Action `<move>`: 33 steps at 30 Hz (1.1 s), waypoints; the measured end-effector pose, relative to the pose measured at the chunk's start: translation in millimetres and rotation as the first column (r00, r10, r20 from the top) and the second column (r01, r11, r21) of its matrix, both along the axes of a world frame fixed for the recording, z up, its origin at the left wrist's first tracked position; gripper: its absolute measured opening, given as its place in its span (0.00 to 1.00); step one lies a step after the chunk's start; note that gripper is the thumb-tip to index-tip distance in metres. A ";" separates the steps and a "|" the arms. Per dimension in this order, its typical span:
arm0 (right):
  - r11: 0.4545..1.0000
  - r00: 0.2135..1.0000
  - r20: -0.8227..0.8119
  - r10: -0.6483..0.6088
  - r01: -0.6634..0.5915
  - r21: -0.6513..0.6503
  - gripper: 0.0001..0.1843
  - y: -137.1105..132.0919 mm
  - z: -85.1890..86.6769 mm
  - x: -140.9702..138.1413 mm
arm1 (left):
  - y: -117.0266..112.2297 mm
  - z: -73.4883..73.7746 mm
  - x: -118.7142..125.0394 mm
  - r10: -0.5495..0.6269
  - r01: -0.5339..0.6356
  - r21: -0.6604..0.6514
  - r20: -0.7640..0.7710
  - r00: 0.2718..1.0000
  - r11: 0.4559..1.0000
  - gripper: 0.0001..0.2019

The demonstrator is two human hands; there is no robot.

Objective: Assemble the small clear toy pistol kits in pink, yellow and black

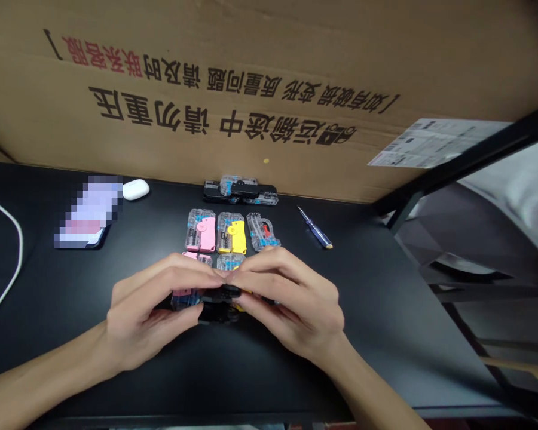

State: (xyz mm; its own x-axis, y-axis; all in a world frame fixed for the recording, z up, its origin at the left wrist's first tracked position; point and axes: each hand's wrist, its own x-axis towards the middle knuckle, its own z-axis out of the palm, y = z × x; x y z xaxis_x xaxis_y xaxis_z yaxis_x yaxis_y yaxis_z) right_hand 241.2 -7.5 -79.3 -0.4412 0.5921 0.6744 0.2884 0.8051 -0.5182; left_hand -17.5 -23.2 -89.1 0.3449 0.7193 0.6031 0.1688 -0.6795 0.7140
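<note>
Soft, rather dim indoor light is spread evenly, and only faint shadows are cast. A pale sheen is seen on the black desktop (pixel 412 352) at lower right, the phone (pixel 88 210) at upper left is pixelated, and straight edges are bowed near the frame's borders.

Here we go: I'm at a black desk (pixel 385 352), its top catching a soft sheen. Rising straight behind it is a huge cardboard box (pixel 260 54), with black and red Chinese lettering (pixel 215 113) upside down from where I stand. There's a white printed label (pixel 434 143) stuck near its right end. Off to my right, a black metal frame (pixel 479 152) cuts diagonally past white fabric (pixel 515 191), and the room beyond falls dim.
</note>
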 end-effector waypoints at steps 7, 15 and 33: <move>1.000 1.000 0.026 -0.005 0.005 0.007 0.11 -1.2 -2.2 -1.5 | 3.0 -0.3 1.3 0.005 -0.004 -0.026 0.040 0.999 1.000 0.16; 1.000 0.999 -0.036 -0.005 0.004 -0.014 0.09 1.2 -5.2 -7.0 | 3.3 -2.9 2.9 0.013 -0.012 -0.031 0.043 0.999 0.999 0.21; 0.760 0.817 0.142 -0.559 0.573 -0.307 0.17 50.6 -34.5 27.4 | 6.8 -1.5 14.3 0.171 -0.125 -0.331 0.112 0.979 0.935 0.18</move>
